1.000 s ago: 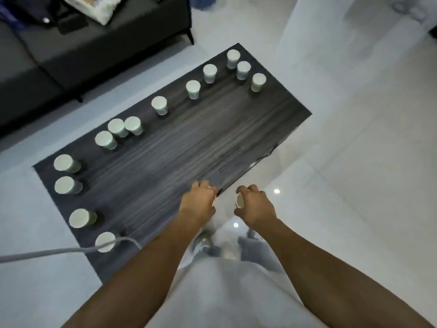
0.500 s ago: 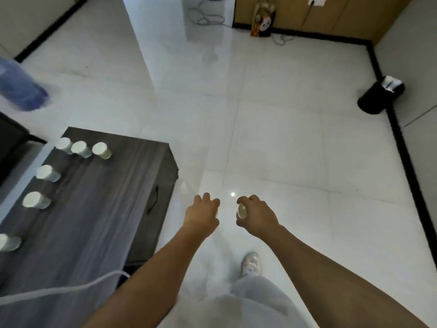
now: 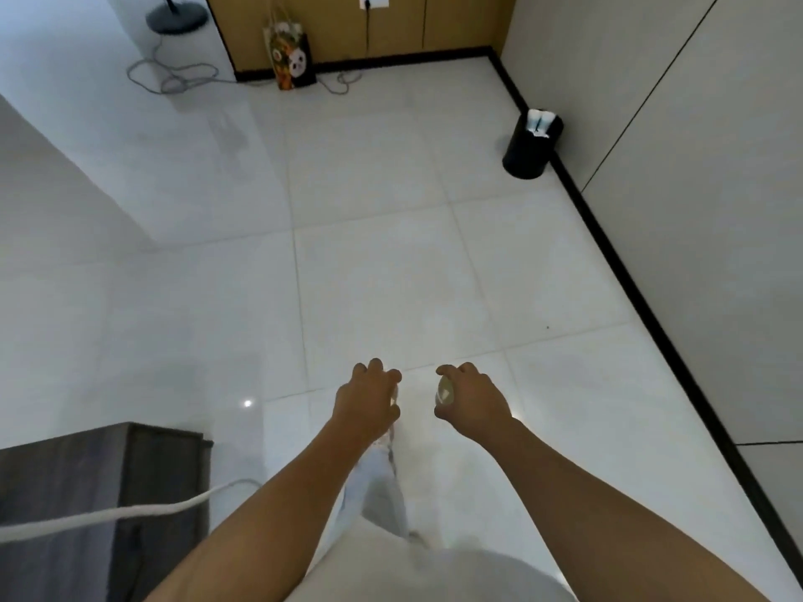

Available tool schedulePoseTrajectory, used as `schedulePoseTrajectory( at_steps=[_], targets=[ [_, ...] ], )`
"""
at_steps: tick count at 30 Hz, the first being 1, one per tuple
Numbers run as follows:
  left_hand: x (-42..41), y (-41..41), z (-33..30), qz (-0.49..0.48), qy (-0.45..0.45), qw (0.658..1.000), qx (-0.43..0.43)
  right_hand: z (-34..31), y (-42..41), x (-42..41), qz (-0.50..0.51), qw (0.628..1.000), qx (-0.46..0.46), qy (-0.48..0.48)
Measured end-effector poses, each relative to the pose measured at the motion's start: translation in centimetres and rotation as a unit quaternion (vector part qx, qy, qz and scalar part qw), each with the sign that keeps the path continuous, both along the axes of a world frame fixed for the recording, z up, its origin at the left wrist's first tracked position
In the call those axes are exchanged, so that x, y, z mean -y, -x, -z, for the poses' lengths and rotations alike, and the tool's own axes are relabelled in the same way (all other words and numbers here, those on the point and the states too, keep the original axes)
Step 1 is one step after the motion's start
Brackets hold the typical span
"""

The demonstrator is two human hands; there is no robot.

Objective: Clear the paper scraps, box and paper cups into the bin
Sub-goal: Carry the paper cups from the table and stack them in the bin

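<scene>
My right hand point(image 3: 476, 404) grips a white paper cup point(image 3: 445, 391) on its side, its mouth turned left. My left hand point(image 3: 369, 399) is curled with knuckles up; only a pale sliver of a paper cup point(image 3: 394, 395) shows by its fingers. Both hands hang over the white tile floor, a little apart from each other. The black round bin point(image 3: 528, 152) stands far ahead on the right against the wall, with white paper items point(image 3: 540, 122) sticking out of its top. No cups on the table are in view.
A corner of the dark wooden table point(image 3: 87, 462) sits at lower left, with a white cable point(image 3: 130, 512) across it. A printed paper bag point(image 3: 290, 58), loose floor cables point(image 3: 174, 78) and a round stand base point(image 3: 176, 15) lie at the far wall. Black skirting runs along the right wall.
The view has swung from the table with its rows of cups to the open floor and the bin, which is now closer. Both hands keep the same grip and spacing.
</scene>
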State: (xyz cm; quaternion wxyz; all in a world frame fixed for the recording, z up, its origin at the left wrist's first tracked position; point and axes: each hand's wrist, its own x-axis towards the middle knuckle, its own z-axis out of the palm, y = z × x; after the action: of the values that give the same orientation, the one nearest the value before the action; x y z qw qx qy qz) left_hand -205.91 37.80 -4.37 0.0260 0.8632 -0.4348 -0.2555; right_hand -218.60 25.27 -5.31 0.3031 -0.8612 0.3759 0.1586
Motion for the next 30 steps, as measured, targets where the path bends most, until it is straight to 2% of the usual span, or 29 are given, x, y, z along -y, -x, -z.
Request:
schedulePoseTrajectory(
  at_steps=[8,15,22,30],
  targets=[
    [18.3,-11.2,0.1,0.110,0.000,0.994,0.012,-0.1,-9.2,16.0,0.085,0.996,0.003,0.010],
    [33.0,-18.2,-1.1,0.167,0.002,0.986,0.018,-2.3,-14.9,28.8,0.146,0.989,0.012,0.008],
    [48.6,-22.7,-0.5,0.168,0.008,0.986,-0.002,-1.5,-18.2,43.4,0.172,0.985,-0.002,0.001],
    [70.6,-26.7,-0.9,0.145,0.005,0.989,-0.012,-1.6,-22.2,65.5,0.185,0.983,-0.001,0.005]
  ],
)
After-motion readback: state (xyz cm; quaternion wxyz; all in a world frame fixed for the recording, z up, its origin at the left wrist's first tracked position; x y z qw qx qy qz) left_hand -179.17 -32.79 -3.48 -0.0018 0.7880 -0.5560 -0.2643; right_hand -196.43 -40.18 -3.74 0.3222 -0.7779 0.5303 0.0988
